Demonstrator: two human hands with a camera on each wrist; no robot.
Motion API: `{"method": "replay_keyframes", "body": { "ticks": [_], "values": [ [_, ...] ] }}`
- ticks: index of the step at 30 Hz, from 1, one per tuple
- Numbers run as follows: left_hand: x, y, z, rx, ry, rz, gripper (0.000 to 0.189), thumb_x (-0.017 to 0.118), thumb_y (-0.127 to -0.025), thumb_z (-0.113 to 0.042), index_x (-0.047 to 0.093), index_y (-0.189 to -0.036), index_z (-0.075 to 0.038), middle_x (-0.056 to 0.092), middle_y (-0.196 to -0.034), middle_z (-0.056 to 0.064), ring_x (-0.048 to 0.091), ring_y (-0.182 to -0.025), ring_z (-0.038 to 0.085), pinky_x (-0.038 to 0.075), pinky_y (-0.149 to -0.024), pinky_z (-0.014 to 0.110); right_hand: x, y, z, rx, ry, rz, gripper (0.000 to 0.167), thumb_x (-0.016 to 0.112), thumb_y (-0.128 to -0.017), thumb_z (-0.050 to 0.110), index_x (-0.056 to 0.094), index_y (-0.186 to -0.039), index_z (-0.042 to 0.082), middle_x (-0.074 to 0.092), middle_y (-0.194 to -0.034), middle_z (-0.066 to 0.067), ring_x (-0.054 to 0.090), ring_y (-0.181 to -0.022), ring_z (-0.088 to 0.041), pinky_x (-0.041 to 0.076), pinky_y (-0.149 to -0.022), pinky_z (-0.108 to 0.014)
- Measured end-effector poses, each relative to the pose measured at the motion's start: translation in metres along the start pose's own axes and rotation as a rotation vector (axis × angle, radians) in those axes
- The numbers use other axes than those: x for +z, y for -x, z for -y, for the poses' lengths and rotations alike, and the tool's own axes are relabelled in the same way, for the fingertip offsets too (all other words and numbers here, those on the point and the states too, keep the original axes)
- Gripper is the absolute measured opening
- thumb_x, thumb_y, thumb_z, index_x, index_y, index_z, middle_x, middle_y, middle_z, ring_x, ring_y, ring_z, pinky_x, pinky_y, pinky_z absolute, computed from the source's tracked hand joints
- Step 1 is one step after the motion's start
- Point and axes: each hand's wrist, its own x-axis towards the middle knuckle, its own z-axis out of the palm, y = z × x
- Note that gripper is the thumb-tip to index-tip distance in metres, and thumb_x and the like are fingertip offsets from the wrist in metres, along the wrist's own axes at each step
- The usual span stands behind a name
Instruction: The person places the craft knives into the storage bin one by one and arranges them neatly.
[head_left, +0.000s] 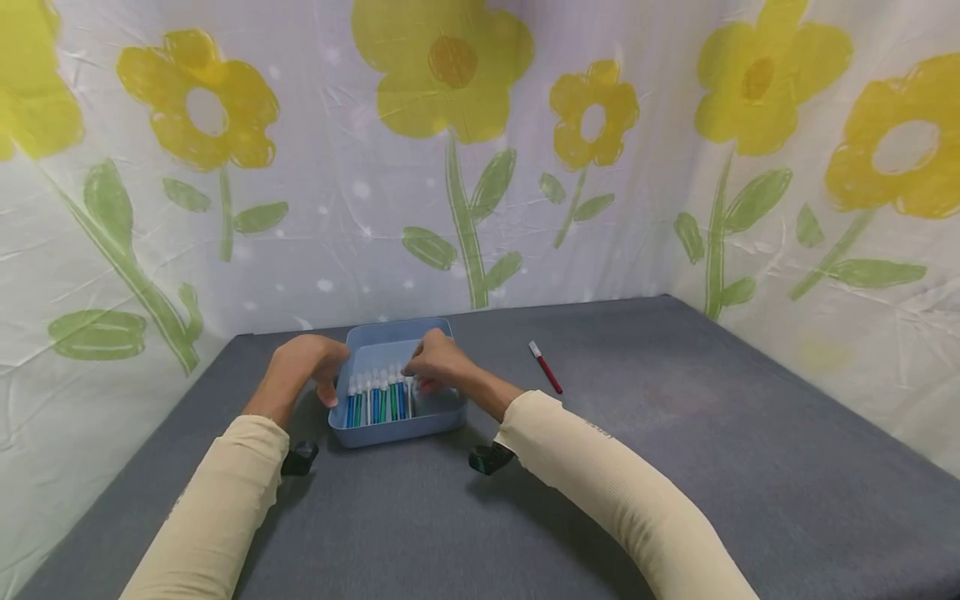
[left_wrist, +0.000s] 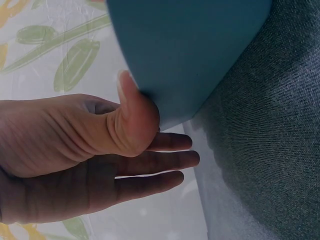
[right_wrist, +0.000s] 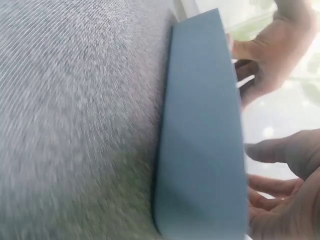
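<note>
A light blue tray [head_left: 397,432] holds a row of slim markers [head_left: 378,402] with blue, green and pale barrels and clear-white caps. At its left side is my left hand [head_left: 303,362]. In the left wrist view its thumb [left_wrist: 137,125] presses against the tray's wall while the other fingers [left_wrist: 165,160] stretch out straight beside it. My right hand [head_left: 438,360] reaches into the tray, its curled fingertips at the cap of the row's rightmost marker [head_left: 410,400]. A bit of red shows under that hand. The tray wall [right_wrist: 200,130] hides the right fingertips in the right wrist view.
A red marker with a white cap [head_left: 546,367] lies on the grey cloth-covered table [head_left: 675,433], right of the tray. Flower-printed curtains [head_left: 315,208] hang behind and at both sides. Dark wrist devices [head_left: 491,458] sit under the sleeves.
</note>
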Motion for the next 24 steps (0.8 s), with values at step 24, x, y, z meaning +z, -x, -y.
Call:
{"method": "replay_keyframes", "body": {
  "ticks": [24],
  "values": [
    [0.001, -0.001, 0.0, -0.019, -0.003, 0.006, 0.096, 0.088, -0.086, -0.024, 0.033, -0.157, 0.01, 0.034, -0.164, 0.033, 0.035, -0.152, 0.05, 0.039, -0.121, 0.059, -0.135, 0.01, -0.075, 0.113, -0.101, -0.207, 0.033, 0.069, -0.098, 0.007, 0.068, -0.128, -0.007, 0.072, -0.123, -0.027, 0.073, -0.079, -0.02, 0.065, -0.088, -0.041]
  ]
}}
